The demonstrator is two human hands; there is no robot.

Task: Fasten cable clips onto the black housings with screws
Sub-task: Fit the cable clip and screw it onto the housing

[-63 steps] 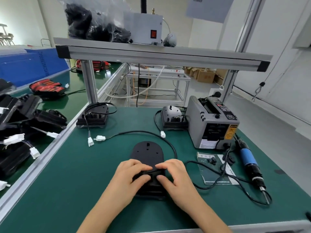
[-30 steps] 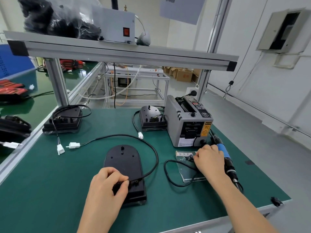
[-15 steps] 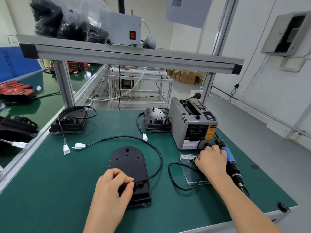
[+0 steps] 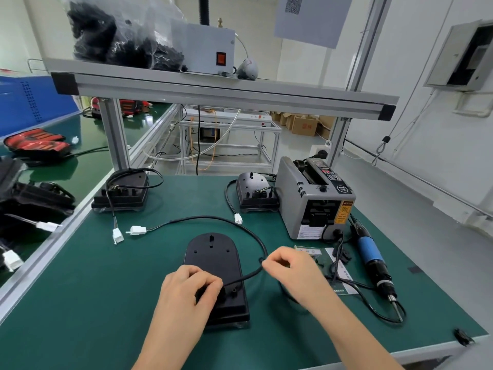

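The left hand (image 4: 190,289) gripped the near end of the black housing (image 4: 213,260), fingers curled over the spot where its cable (image 4: 250,233) left the body. The right hand (image 4: 289,265) was held just right of the housing, apart from the left. Its thumb and forefinger pinched a small black cable clip (image 4: 262,261) against the cable's bend.

The housing lay flat on the green mat (image 4: 80,289), about midway between the side edges and short of the near edge. To its left, bare mat ran as far as the aluminium rail (image 4: 40,260). To its right, room was tighter: a parts sheet (image 4: 344,276) lay beside the right hand, with the electric screwdriver (image 4: 373,260) beyond it, tip toward the near edge.

Count on this mat:
- Housings: three, the two others being the left rear housing (image 4: 122,190) and the right rear housing (image 4: 256,194).
- White connectors: three.
- Screwdriver: one.
- Grey tape dispenser (image 4: 314,198): one, touching the right rear housing.

A small dark item (image 4: 462,337) sat at the right near corner; its kind could not be told.
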